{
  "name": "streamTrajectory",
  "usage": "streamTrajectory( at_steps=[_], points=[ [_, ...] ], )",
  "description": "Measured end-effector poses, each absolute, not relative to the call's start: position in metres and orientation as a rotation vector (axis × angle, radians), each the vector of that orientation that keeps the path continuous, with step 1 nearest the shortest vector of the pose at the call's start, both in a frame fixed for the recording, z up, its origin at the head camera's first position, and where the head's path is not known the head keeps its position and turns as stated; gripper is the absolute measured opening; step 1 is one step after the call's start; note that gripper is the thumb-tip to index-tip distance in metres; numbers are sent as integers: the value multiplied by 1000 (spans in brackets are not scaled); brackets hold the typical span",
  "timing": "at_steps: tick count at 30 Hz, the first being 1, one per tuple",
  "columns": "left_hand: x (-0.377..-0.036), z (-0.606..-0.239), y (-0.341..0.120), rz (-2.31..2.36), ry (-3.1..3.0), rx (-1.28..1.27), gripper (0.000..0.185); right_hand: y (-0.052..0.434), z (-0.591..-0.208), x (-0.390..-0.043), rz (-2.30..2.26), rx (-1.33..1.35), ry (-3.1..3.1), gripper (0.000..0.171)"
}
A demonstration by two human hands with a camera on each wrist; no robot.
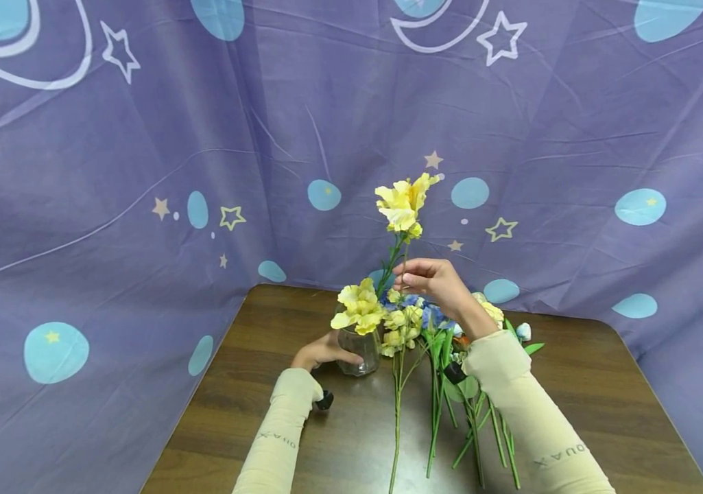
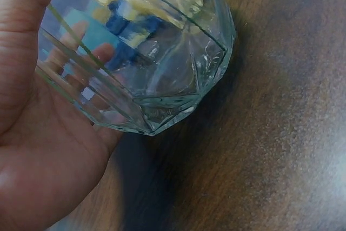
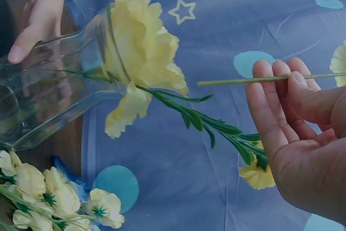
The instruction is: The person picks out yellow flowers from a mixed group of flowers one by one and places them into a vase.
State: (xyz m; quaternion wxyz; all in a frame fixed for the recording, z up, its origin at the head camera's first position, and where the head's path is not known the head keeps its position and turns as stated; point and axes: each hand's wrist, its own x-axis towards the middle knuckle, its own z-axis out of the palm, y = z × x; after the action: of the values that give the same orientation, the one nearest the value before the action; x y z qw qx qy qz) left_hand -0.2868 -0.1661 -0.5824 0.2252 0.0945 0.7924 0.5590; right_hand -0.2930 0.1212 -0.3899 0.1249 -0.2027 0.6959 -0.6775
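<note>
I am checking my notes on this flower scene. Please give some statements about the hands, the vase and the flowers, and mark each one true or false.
1. The left hand holds the glass vase on the wooden table. True.
2. The right hand is open and holds nothing. False: its fingertips pinch the stem of a tall yellow flower.
3. The vase is empty. False: a yellow flower already sits at its mouth.
4. More flower stems lie on the table beside the vase. True.
5. The backdrop is plain white. False: the purple cloth has stars and blue dots.
</note>
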Motion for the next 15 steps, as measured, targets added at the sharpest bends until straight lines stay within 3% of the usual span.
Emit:
streamTrajectory(
  at_steps=[15],
  points=[
    [-287, -584, -164, 1584, 2206, 257, 127, 104, -411, -291, -1965, -626, 1997, 25]
  ],
)
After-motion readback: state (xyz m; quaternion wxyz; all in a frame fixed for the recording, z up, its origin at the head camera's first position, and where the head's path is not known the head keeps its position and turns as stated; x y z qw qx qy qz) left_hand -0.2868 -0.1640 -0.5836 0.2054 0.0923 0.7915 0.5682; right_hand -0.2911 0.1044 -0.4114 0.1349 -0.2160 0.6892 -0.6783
